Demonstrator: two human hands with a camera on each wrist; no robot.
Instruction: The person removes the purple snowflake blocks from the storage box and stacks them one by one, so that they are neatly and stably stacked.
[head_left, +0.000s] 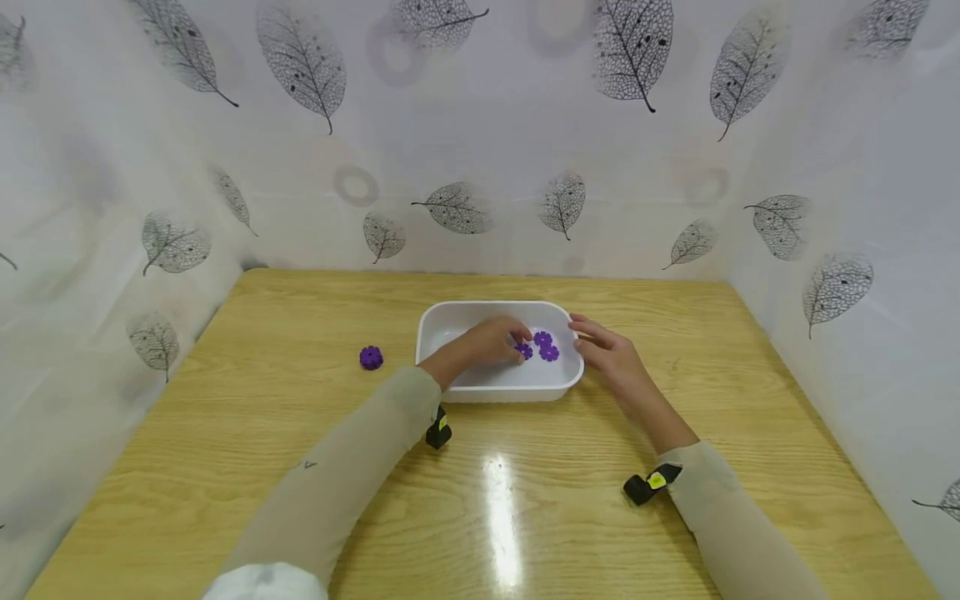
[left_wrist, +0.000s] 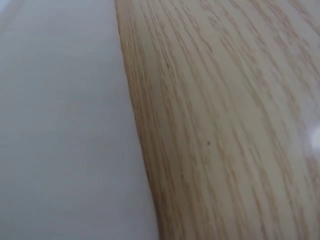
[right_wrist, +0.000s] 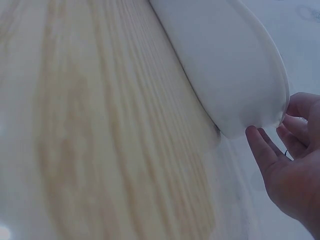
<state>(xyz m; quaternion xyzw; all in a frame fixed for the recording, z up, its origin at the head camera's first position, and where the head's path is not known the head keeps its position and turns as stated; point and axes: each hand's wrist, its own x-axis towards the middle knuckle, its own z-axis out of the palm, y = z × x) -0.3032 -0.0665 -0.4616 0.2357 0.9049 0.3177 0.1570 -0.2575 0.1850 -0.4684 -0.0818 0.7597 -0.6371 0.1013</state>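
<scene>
In the head view a white plastic tray [head_left: 495,393] stands on the wooden table. My left hand [head_left: 495,337] reaches inside it, with thumb and fingers pinching a purple flower-shaped disc [head_left: 525,351]. Beside that disc, two more purple discs [head_left: 546,346] lie on the tray floor. My right hand [head_left: 611,358] touches the tray's right end from outside, fingers spread. In the right wrist view, fingertips of the right hand [right_wrist: 297,150] meet the tray's outer wall [right_wrist: 230,65] and rim. The left wrist view does not show the left hand.
Left of the tray, a small stack of purple discs [head_left: 371,357] sits on the table [head_left: 300,317]. A leaf-printed curtain [head_left: 480,133] closes off the back and both sides. Light glares off the table in front of the tray.
</scene>
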